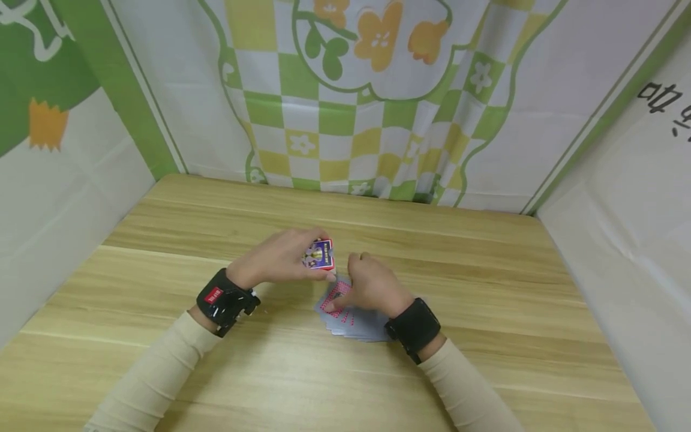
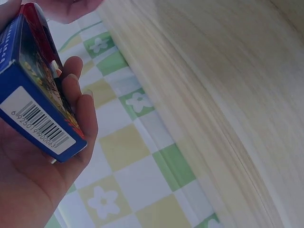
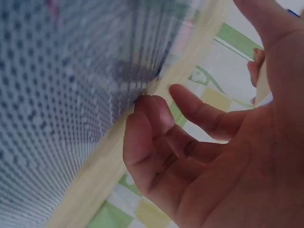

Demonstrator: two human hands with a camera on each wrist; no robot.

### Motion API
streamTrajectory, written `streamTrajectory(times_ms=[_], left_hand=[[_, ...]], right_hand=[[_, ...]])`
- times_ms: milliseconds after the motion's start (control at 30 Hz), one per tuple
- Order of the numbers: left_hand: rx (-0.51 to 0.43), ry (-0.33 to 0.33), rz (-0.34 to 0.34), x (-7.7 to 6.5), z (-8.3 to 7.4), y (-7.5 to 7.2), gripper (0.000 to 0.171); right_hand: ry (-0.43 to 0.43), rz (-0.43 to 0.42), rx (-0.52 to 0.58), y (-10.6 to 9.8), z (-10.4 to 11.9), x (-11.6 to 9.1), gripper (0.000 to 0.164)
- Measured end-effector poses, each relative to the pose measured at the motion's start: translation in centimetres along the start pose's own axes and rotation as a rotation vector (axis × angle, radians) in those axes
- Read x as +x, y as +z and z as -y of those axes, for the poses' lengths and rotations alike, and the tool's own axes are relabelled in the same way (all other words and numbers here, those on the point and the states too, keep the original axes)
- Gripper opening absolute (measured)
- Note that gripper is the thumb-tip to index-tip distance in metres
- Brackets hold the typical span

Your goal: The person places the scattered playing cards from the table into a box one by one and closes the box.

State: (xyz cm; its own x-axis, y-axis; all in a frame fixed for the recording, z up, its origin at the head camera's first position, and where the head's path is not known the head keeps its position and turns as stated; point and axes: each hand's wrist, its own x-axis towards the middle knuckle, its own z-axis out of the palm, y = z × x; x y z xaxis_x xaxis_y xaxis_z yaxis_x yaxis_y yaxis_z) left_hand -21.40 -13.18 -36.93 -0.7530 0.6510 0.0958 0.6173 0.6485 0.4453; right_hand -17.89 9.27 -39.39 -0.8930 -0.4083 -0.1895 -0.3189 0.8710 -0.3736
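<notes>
Left hand (image 1: 283, 255) is clasping the card box (image 1: 320, 255); right hand (image 1: 375, 288), half-curled, hold unclear, is reaching over playing cards (image 1: 360, 327), seemingly for gathering; squaring likely next.

Pale wood-grain table (image 1: 259, 372), overlapping playing cards (image 1: 360, 328) spread on it

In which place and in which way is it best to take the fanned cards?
Probably pinch the fanned cards by their near edge, coming low from the near side: they spread flat on the table, and that edge shows uncovered, while the right hand reaches over the far part.
</notes>
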Motion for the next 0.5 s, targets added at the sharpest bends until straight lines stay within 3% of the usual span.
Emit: streamTrajectory(times_ms=[133, 300, 500], left_hand=[[0.014, 0.002, -0.004, 0.1, 0.0, 0.0, 0.075], [0.019, 0.001, -0.007, 0.1, 0.0, -0.1, 0.074], [0.005, -0.007, 0.002, -0.1, 0.1, -0.2, 0.078]], right_hand=[[0.006, -0.017, -0.04, 0.2, 0.2, -0.2, 0.063], [0.002, -0.041, -0.008, 0.0, 0.2, -0.1, 0.051], [-0.069, -0.035, 0.222, -1.0, -0.6, 0.1, 0.023]])
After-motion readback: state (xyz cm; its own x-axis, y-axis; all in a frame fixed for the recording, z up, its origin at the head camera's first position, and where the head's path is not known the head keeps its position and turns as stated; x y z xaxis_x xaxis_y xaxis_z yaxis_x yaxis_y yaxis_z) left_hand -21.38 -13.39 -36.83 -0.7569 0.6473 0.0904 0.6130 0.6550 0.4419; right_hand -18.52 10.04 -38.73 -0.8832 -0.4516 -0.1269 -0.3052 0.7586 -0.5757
